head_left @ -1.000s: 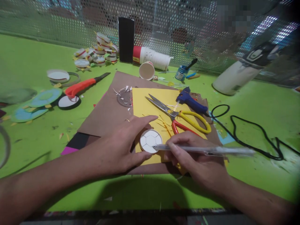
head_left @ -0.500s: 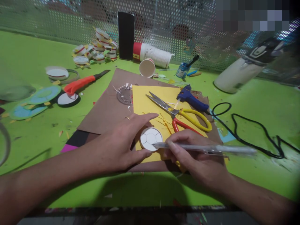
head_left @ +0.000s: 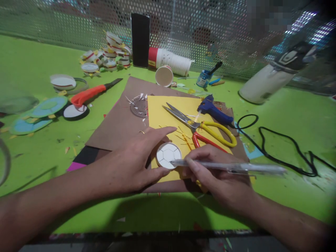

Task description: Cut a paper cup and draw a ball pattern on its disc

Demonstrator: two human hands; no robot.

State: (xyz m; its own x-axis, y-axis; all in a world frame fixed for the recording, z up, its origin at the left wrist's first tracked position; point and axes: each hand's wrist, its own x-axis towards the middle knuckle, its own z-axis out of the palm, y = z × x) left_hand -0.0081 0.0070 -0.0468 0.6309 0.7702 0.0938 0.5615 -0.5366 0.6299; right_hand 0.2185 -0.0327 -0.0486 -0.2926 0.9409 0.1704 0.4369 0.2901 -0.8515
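Note:
A small white paper disc [head_left: 168,155] with a football pattern drawn on it lies on a yellow sheet [head_left: 168,115]. My left hand [head_left: 136,161] rests flat beside the disc, fingers spread, thumb and forefinger bracketing its left edge. My right hand [head_left: 215,175] pinches a clear pen [head_left: 236,168], its tip touching the disc's lower right edge. The yellow sheet lies on brown card [head_left: 118,122].
Yellow- and red-handled scissors [head_left: 202,129] and a blue glue gun [head_left: 214,110] with a black cord [head_left: 275,143] lie just behind my hands. An orange cutter [head_left: 90,92], paper cups [head_left: 170,64], cut rings, a black box [head_left: 140,40] and a white bottle [head_left: 265,85] sit around the green table [head_left: 288,115].
Hardly anything has moved. The pen tip has crept slightly left and down along the disc's edge, and my view has tilted a little.

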